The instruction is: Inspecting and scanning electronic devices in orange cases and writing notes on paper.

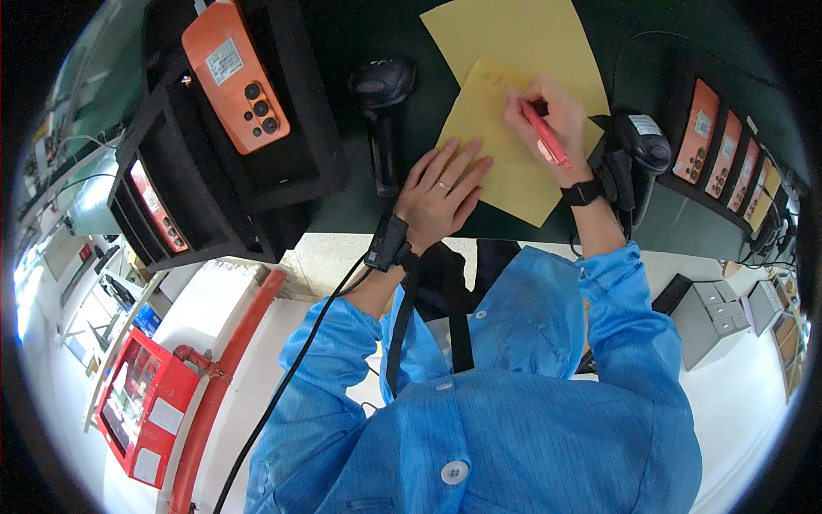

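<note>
My right hand is closed round a red pen, above a yellow sheet of paper with a little handwriting near its top. A second yellow sheet lies beneath it, farther back. On the lower left edge of the top sheet my left hand rests flat, fingers stretched out, a ring on one finger. Just left of that hand is a black handheld scanner. Another scanner, with a white label, is right of my right hand. The pen's tip is hidden by my fingers.
An orange phone with a white label lies in a black foam tray at left; another phone sits in a slot below. Several orange phones stand in a black rack at right. A cable trails from my left wrist.
</note>
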`<state>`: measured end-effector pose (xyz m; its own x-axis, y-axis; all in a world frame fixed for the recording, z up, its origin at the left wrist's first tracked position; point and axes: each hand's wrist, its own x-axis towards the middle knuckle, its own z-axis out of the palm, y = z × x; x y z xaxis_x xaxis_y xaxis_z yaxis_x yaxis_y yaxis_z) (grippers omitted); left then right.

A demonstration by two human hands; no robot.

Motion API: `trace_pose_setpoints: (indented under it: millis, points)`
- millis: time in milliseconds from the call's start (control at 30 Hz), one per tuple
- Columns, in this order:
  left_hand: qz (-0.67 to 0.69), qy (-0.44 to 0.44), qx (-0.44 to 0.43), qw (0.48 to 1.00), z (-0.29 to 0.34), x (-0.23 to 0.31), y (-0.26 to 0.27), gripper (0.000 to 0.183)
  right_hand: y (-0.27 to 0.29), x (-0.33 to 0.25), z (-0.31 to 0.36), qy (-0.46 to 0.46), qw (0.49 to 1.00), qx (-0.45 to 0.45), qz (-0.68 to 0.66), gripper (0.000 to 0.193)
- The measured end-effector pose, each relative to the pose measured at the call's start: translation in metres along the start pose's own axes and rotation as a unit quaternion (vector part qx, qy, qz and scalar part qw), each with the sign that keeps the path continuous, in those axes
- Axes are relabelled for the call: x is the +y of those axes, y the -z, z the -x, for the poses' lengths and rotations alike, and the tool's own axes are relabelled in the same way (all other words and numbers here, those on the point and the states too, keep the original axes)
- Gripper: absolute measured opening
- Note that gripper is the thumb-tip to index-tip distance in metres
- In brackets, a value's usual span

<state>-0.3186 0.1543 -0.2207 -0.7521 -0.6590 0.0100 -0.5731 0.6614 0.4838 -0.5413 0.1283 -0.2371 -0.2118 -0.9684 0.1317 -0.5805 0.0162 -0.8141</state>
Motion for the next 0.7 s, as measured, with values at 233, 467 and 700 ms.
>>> trace_pose_setpoints:
  millis: [233,467,700]
  points:
    - [-0.004,-0.001,0.009,1.0,0.001,-0.0004,-0.0005,0.044,0.0023,-0.0026,0.002,-0.04,0.997,0.055,-0.029,0.022]
    - [0.0,-0.003,0.011,1.0,0.0011,-0.0004,-0.0012,0.044,0.0037,-0.0034,0.0008,-0.067,0.995,0.047,-0.051,0.024]
    - [0.0,-0.001,0.002,1.0,0.0011,0.0001,-0.001,0.045,0.0049,0.0003,0.0054,-0.074,0.99,0.006,-0.117,0.019]
